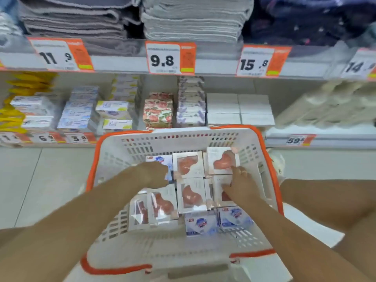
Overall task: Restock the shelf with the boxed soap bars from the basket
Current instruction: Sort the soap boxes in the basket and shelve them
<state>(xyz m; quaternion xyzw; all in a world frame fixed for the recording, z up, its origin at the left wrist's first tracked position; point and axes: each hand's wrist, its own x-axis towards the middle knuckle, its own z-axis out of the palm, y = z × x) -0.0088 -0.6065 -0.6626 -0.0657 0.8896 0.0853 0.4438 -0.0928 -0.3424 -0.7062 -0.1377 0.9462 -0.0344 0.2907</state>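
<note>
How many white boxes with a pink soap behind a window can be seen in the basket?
6: two at the far side, one central, one under the right hand, two tilted at the left. More may be hidden.

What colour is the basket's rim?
Orange, on a white basket rim; the head view shows it best.

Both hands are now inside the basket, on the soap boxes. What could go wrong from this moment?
1. Mixed stock: the basket holds pink heart soap boxes and blue-and-white soap boxes together, so a box may land in the wrong shelf row.
2. The windowed boxes lie loose and tilted; the left hand or right hand could crush a window.
3. The lower shelf stacks look tall and uneven; adding boxes might topple them.
</note>
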